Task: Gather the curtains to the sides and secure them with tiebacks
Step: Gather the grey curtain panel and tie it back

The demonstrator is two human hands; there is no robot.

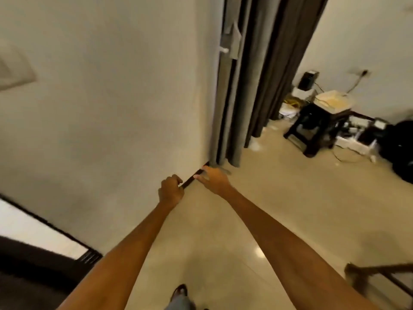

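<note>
Grey-brown curtains [257, 74] hang gathered in folds beside the white wall [111, 108], reaching down to the floor. A grey fabric tab hangs by a small white hook [224, 49] at the wall's edge. Both my arms are stretched out towards the foot of the curtain. My left hand [171, 192] is curled into a fist. My right hand [213, 179] pinches a thin strip, the tieback [224, 171], whose grey end sticks out past the fingers. A dark strip between my hands lines up with the wall's foot, so the tieback's middle is hard to tell apart.
A dark stool [312, 128] with a white box on it stands right of the curtain among cables and papers. A black bag [402, 148] lies at the far right. A dark wooden piece [380, 278] is at lower right, glossy tiled floor [257, 220] between.
</note>
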